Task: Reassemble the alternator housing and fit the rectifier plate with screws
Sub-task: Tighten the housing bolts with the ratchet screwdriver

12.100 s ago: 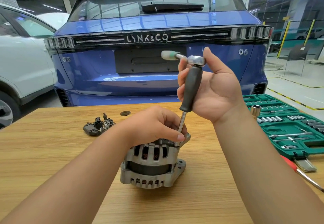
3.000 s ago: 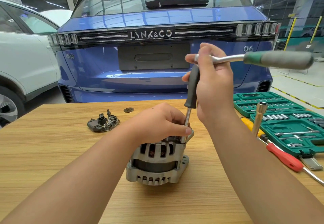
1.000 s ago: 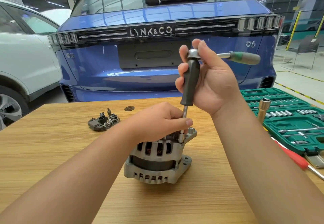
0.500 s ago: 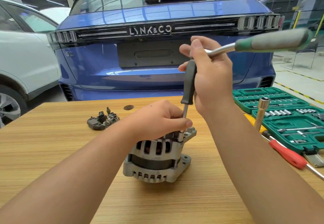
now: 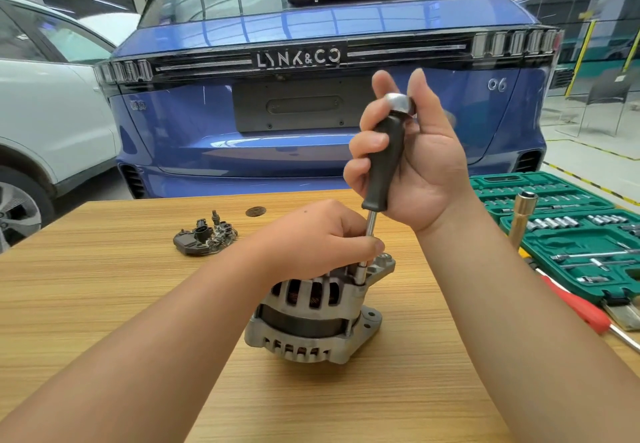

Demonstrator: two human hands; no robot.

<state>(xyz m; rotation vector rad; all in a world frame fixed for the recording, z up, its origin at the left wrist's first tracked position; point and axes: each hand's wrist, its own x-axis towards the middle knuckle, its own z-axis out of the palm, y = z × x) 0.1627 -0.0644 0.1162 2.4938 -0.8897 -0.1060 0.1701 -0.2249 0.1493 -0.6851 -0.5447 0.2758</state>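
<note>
The grey alternator (image 5: 311, 325) stands upright in the middle of the wooden table (image 5: 104, 297). My left hand (image 5: 318, 238) rests on its top and pinches the metal shaft of a black-handled driver (image 5: 384, 165), whose socket sits on a housing bolt. My right hand (image 5: 412, 162) grips the driver's handle and the ratchet head (image 5: 398, 103) on its top; the ratchet's handle is hidden behind the hand. The dark rectifier plate (image 5: 204, 238) lies apart on the table, behind and left of the alternator.
An open green socket case (image 5: 568, 234) lies at the right edge, with an upright metal socket tube (image 5: 521, 221) and a red-handled screwdriver (image 5: 575, 307) beside it. A blue car's rear (image 5: 311, 96) stands just beyond the table. A white car (image 5: 45, 113) is at the left.
The ratchet handle, which pointed right half a second ago, has swung back out of sight behind my right hand. My left hand and the alternator have stayed put.
</note>
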